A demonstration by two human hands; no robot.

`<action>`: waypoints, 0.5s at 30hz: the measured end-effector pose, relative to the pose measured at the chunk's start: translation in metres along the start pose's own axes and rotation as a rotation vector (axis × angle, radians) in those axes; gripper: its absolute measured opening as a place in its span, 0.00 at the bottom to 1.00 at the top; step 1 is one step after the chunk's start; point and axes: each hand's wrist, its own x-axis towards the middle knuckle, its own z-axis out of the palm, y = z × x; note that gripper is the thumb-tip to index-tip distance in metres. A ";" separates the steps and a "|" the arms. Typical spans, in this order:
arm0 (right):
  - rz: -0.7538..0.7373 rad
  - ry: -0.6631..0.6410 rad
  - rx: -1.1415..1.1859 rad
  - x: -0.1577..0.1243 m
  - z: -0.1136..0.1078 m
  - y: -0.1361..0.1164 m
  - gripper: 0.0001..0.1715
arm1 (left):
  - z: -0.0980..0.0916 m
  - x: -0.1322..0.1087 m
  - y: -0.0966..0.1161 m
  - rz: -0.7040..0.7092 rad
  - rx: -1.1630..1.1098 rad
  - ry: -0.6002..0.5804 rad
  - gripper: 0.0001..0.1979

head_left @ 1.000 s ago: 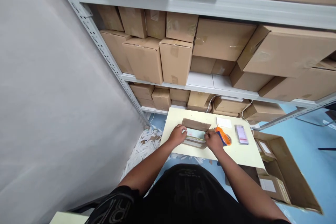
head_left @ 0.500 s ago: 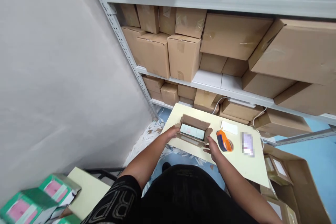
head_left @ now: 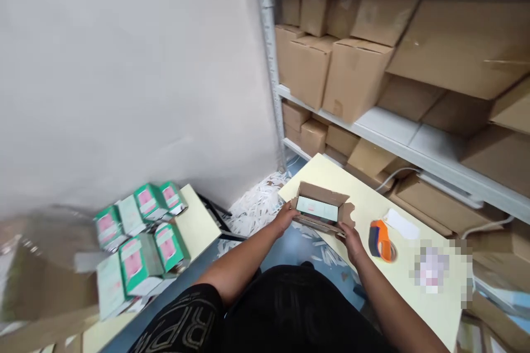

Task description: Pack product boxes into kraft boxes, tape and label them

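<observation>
An open cardboard box [head_left: 327,194] sits at the near edge of the pale yellow table, part of it over the edge. Inside it lies a pale mint-green carton [head_left: 318,208]. My left hand [head_left: 285,218] grips the box's left end, thumb at the rim. At the right near corner, my right hand [head_left: 351,240] has its fingers closed on the box wall; some fingertips are hidden underneath. An orange and blue tape dispenser [head_left: 385,241] rests on the table to the right of that hand.
Green and pink cartons [head_left: 134,259] stand in rows on a second table [head_left: 194,215] at left. Shelves [head_left: 356,121] full of cardboard boxes rise behind. Paper scraps [head_left: 256,204] cover the floor between the tables. A white sheet [head_left: 401,224] and a blurred-out item [head_left: 433,270] lie farther right.
The view has swung left, bringing more of the green and pink cartons into sight. My right hand's loosely spread fingers have closed on the cardboard box, which sits further over the near edge.
</observation>
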 end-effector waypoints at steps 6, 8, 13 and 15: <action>-0.031 -0.054 -0.100 -0.024 0.055 -0.027 0.36 | -0.070 -0.084 -0.005 0.121 -0.019 0.174 0.23; -0.106 -0.104 -0.175 -0.039 0.089 -0.041 0.37 | -0.104 -0.121 -0.009 0.167 0.003 0.266 0.23; -0.226 -0.281 -0.456 -0.096 0.194 -0.064 0.32 | -0.199 -0.236 -0.024 0.317 0.105 0.465 0.18; -0.318 -0.316 -0.505 -0.124 0.239 -0.066 0.30 | -0.235 -0.284 -0.029 0.369 0.143 0.526 0.19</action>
